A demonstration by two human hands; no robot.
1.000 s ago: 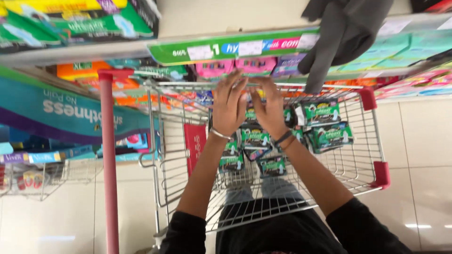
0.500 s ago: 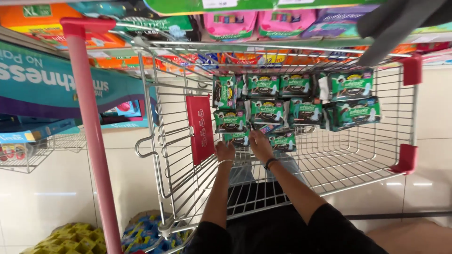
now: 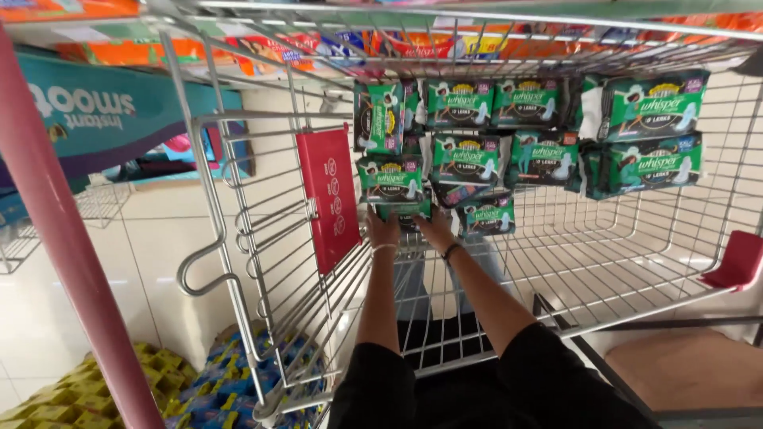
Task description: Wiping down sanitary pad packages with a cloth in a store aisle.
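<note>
Head view: both arms extend forward into a wire shopping cart (image 3: pixel 238 262), black sleeves pushed to the elbows, forearms nearly parallel and close together. Left hand (image 3: pixel 383 230) wraps narrow around the lower edge of a green pack (image 3: pixel 404 211), fingers curled on it. Right hand (image 3: pixel 435 232), dark band at the wrist, sits just beside the left and grips the same pack from its other side. Beyond the fingers, stacked green packs (image 3: pixel 548 119) fill rows against the cart's far wall. Red panel (image 3: pixel 330 195) hangs just left of the left hand. Pink pole (image 3: pixel 71 262) stands well apart to the left.
</note>
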